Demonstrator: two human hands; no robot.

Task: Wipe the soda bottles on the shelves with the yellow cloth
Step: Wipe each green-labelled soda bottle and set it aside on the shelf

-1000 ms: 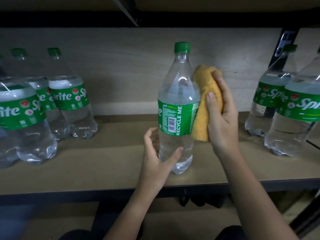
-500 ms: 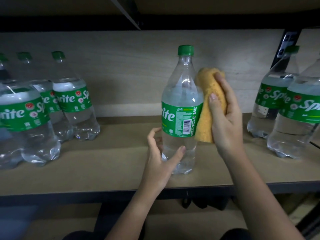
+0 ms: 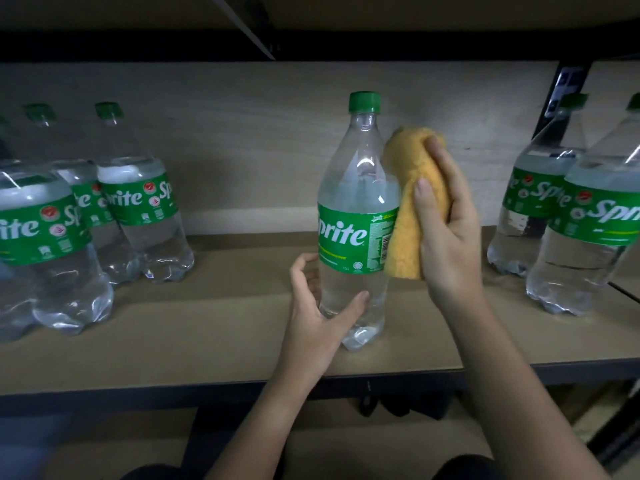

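The shelf (image 3: 207,327) is a wide tan board on a dark metal frame with a pale back panel, and it carries the bottles at a height where both arms can reach in from the front. A cluster of bottles (image 3: 104,230) stands at the left and another pair of bottles (image 3: 568,223) at the right, well apart from the middle; that open stretch probably gives room to work on one bottle at a time. The single soda bottle (image 3: 356,216) stands upright in that gap, near the front edge, its green label turned toward the camera and its green cap on. The right hand (image 3: 446,233) has its fingers and thumb wrapped around the bunched yellow cloth (image 3: 412,206) and presses it against the bottle's right side from the shoulder down past the label, so the cloth's broad face meets the plastic. The left hand (image 3: 318,306) sits low at the base, fingers loosely curved and spread, the thumb tip touching the clear lower body while the other fingers curl behind it; it seems placed to steady or turn the bottle, not to grip it hard. Judging by this, the wipe of this bottle is under way.
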